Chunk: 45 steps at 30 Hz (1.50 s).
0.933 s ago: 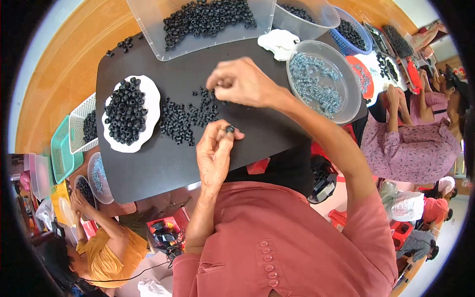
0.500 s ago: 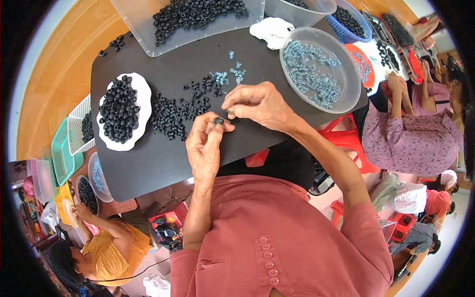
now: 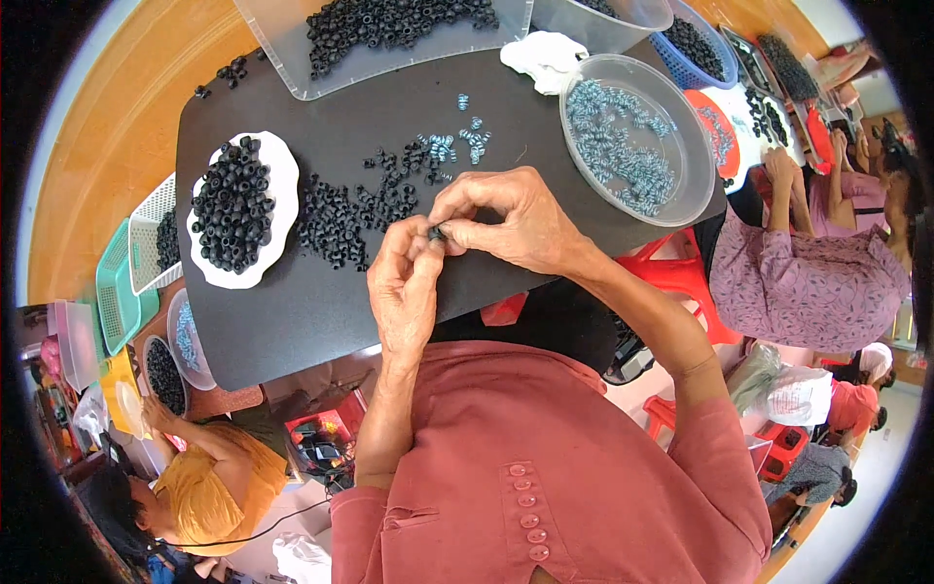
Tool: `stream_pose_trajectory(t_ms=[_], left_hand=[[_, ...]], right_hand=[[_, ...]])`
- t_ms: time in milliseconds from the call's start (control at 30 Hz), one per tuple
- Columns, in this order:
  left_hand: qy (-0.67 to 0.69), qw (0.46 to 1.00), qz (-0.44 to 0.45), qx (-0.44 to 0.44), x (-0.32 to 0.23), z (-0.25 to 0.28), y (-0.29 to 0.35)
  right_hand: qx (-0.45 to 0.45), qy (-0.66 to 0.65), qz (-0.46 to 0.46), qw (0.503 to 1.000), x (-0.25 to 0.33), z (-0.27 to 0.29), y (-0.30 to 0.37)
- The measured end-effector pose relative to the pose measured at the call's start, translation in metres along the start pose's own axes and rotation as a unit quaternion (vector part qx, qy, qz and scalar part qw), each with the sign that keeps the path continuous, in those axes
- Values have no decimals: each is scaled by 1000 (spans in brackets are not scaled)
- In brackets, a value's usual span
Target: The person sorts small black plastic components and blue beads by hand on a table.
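Note:
Above the near edge of the dark table, my left hand [image 3: 401, 282] pinches a small black hollow plastic piece [image 3: 437, 234] between thumb and fingertips. My right hand [image 3: 506, 219] meets it from the right, its thumb and forefinger closed right at the piece's top. Whatever those right fingertips hold is hidden. Beyond my hands lies a loose pile of small black plastic pieces [image 3: 336, 222], with several little blue-grey coil springs [image 3: 440, 147] at its far right end. Left of the pile, a white scalloped plate [image 3: 282, 195] bears a heap of rounder black pieces [image 3: 233, 209].
A round clear tub [image 3: 693, 161] of springs stands on the right, beside a crumpled white cloth [image 3: 545, 60]. At the far side is a clear bin [image 3: 409, 56] of black pieces. People sit working left, in a yellow shirt [image 3: 219, 477], and right, in patterned purple [image 3: 808, 273].
My right fingertips have come down and left onto the black piece, closing the small gap between the hands. The view has shifted slightly.

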<state>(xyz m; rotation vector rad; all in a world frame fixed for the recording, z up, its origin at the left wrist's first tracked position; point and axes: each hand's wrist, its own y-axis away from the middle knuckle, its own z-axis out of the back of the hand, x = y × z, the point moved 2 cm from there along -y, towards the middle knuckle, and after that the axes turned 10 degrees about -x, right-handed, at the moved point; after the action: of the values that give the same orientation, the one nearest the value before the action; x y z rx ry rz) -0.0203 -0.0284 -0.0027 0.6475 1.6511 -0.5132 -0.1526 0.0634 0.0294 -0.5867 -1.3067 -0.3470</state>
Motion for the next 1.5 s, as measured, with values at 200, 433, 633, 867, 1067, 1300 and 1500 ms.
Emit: stream_pose_trajectory(t_ms=[200, 433, 633, 867, 1067, 1300, 1500], left_hand=[[20, 1000, 2, -17, 4, 0, -1], [29, 999, 20, 9, 3, 1, -2], [69, 997, 34, 16, 1, -3, -2], [162, 984, 76, 15, 5, -5, -6], [157, 982, 98, 33, 7, -7, -11], [163, 982, 97, 16, 10, -9, -10], [131, 986, 97, 15, 7, -11, -9]], right_hand=[[-39, -17, -16, 999, 1, -8, 2], [-14, -46, 43, 998, -4, -4, 5], [-44, -110, -57, 991, -14, -6, 9], [-64, 79, 155, 983, -7, -3, 9], [-86, 146, 192, 967, -10, -9, 10], [-139, 226, 279, 923, -13, -15, 11], [-146, 268, 316, 898, -10, -15, 13]])
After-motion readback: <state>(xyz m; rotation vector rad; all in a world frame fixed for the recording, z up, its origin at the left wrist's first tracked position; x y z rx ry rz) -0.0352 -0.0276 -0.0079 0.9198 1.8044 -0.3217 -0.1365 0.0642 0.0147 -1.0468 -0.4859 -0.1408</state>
